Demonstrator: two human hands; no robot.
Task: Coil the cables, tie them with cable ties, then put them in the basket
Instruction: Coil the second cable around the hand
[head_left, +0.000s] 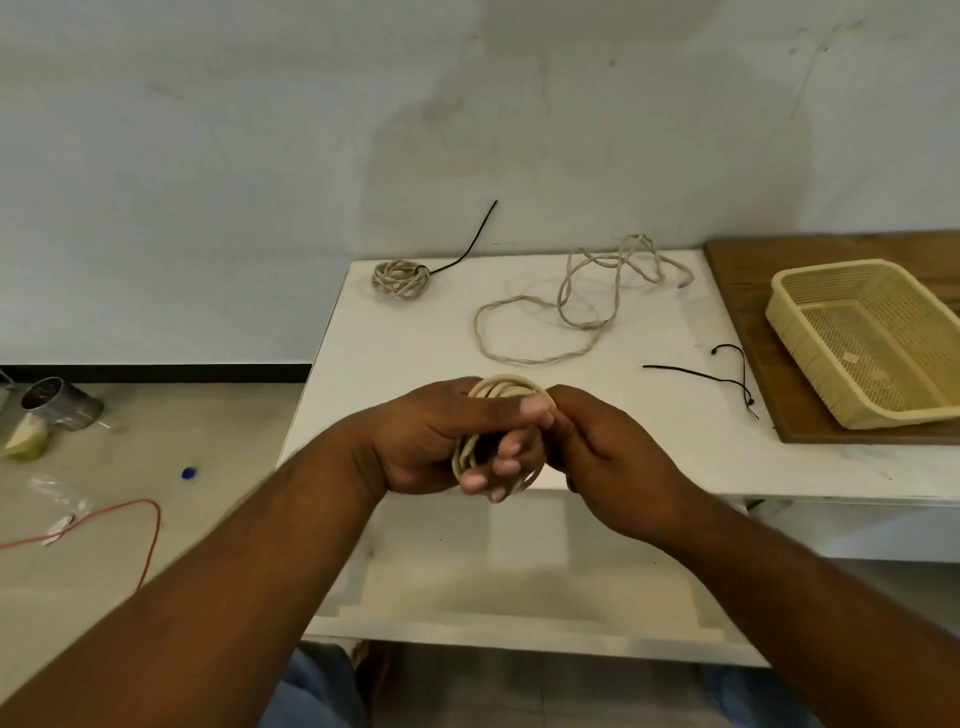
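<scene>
Both hands meet above the near edge of the white table (395, 332), and a coiled cream cable (506, 387) sits between them. The left hand (441, 441) has its fingers threaded through the middle of the coil and its thumb laid across the top, so its grip is clamped on the loops; the coil stands roughly upright, its upper arc showing above the thumb and its lower arc curving under the fingertips. The right hand (608, 441) presses against the coil's right side with fingers curled in, closed on that side of the bundle, though what exactly the fingertips pinch is hidden behind the left hand. Farther back on the table lies a second coiled cable (400, 279), bound by a black cable tie (467, 249) whose long tail sticks out toward the wall. To its right an uncoiled cable (571, 306) sprawls in loose loops. Two loose black cable ties (727, 379) lie near the table's right side, just beside a wooden board (748, 291) carrying a cream plastic basket (857, 338), well apart from the hands.
</scene>
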